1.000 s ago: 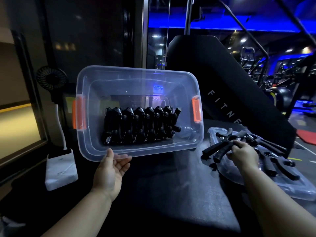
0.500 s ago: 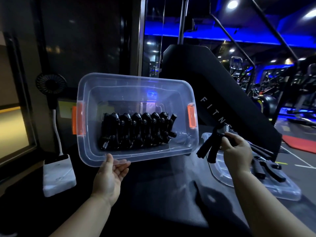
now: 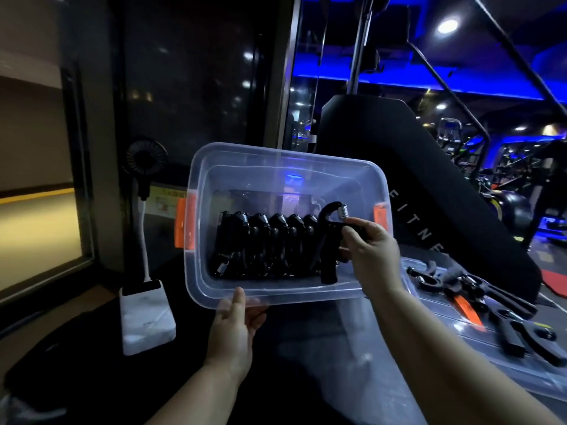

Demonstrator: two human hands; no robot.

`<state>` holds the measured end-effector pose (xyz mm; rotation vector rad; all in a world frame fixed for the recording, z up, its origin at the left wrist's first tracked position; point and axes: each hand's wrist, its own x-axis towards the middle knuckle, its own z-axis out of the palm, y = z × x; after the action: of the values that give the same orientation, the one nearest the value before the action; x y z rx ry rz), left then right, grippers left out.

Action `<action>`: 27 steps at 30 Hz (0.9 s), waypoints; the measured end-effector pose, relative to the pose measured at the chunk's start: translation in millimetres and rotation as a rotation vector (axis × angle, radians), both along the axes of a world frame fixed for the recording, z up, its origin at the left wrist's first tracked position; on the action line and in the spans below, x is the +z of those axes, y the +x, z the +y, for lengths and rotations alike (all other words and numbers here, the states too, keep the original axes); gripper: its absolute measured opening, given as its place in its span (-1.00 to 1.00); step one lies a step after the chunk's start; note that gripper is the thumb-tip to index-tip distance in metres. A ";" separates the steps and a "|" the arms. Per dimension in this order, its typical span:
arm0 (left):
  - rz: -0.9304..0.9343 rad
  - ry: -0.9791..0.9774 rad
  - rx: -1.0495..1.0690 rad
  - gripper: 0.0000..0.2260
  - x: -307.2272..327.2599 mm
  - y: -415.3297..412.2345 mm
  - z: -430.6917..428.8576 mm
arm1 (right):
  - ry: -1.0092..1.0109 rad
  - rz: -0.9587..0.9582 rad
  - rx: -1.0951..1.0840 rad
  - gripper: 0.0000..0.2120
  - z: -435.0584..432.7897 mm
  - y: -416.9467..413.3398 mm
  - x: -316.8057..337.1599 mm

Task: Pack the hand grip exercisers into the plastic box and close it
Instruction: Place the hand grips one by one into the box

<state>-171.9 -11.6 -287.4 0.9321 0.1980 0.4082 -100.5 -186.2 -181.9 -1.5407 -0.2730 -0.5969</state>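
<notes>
The right grip (image 3: 372,256) pinches one exerciser (image 3: 329,240) inside the tilted plastic box (image 3: 285,154); the left grip (image 3: 236,326) holds its near rim. More tilt may spill the packed row (image 3: 264,243).

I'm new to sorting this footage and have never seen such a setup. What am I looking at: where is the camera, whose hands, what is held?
No machine here: a person wears one wide-angle camera on the head, so you look down at their bare hands. The left hand pinches the near rim of a clear plastic box, tipped toward the camera, with a row of black exercisers inside. The right hand grips one more hand grip exerciser inside the box's right end. Farther right, loose exercisers lie on a clear lid. A small fan stands at left.
</notes>
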 end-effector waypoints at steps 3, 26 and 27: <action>-0.025 -0.044 -0.019 -0.77 -1.7 2.8 3.3 | -0.090 0.033 0.025 -0.85 33.7 12.9 -3.5; -0.054 -0.052 -0.033 -0.72 -4.2 2.7 4.8 | -0.573 0.173 0.110 -0.71 180.7 50.9 -7.2; -0.053 -0.049 -0.041 -0.71 -4.3 3.0 5.0 | -0.568 0.179 0.119 -0.73 181.7 51.7 -5.9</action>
<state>-168.9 -6.6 -291.7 0.8748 0.1396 0.3883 -48.8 -4.5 -187.8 -2.0936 -0.4175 -0.2920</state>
